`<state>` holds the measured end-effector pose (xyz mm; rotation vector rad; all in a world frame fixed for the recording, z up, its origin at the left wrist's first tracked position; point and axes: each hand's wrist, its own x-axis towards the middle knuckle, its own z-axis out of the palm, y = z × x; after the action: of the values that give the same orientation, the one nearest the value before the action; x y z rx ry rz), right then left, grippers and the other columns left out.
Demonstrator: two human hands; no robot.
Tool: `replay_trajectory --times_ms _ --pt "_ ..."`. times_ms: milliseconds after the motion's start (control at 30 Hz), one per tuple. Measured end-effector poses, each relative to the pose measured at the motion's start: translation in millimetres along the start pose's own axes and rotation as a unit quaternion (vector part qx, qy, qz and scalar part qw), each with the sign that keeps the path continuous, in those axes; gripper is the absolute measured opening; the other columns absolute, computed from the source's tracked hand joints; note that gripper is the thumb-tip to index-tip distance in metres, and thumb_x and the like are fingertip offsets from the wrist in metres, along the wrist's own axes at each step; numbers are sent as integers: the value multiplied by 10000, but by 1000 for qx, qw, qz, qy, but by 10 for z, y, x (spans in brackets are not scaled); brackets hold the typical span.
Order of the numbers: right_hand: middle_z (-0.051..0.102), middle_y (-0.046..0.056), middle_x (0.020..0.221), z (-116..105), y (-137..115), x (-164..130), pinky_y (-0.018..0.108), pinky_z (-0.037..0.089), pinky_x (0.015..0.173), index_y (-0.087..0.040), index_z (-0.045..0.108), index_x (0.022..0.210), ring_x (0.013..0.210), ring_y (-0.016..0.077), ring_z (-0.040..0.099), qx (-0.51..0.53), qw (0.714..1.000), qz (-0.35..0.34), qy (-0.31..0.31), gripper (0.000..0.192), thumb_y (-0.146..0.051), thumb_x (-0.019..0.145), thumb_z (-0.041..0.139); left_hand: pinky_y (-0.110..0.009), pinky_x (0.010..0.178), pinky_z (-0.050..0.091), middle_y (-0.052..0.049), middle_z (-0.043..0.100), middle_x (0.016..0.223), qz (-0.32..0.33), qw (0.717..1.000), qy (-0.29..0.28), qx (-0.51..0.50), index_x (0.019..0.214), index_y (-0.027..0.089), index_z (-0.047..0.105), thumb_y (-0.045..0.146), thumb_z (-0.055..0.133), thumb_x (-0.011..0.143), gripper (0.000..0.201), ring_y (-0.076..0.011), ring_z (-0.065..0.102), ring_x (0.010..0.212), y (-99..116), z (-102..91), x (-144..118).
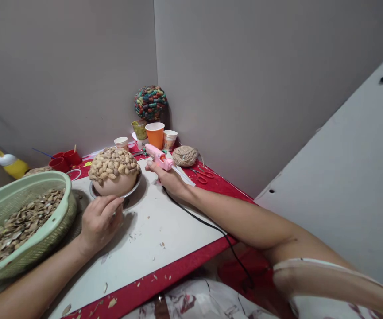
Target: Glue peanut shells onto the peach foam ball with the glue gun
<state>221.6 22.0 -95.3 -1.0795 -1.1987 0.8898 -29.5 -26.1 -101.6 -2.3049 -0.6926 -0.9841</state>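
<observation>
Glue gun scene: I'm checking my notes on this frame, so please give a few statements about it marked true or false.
1. The right hand holds a pink glue gun. True.
2. The pot is fully covered in shells. False: its lower part is bare.
3. The green basket holds shells. True.
4. The left hand grips the scissors. False: they lie on the red cloth beyond the right hand.
5. The orange cup lies on its side. False: it stands upright.
</observation>
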Motion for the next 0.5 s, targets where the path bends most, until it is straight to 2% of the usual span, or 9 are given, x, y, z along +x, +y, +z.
replay_trajectory --times_ms 167,300,500 --pt "699 56 820 22 79 51 219 374 429 -173 720 855 560 117 523 13 999 31 8 464 -633 806 682 -315 617 456 -65 764 847 -2 998 -30 55 951 186 701 146 663 919 64 -197 673 693 -125 -1 15" --pt "708 59 831 27 75 39 200 384 433 -172 729 836 579 113 545 17 999 49 15 451 -622 799 723 -319 620 453 -75 777 861 12 997 -39 65 951 182 716 136 637 933 93 -199 676 699 -138 -18 15" --pt "725 51 829 26 -9 -7 201 377 421 -162 731 828 484 71 467 20 997 74 15 446 -606 796 750 -311 646 464 -81 792 892 40 996 -46 67 976 180 706 120 636 934 101 -186 680 704 -147 -57 29"
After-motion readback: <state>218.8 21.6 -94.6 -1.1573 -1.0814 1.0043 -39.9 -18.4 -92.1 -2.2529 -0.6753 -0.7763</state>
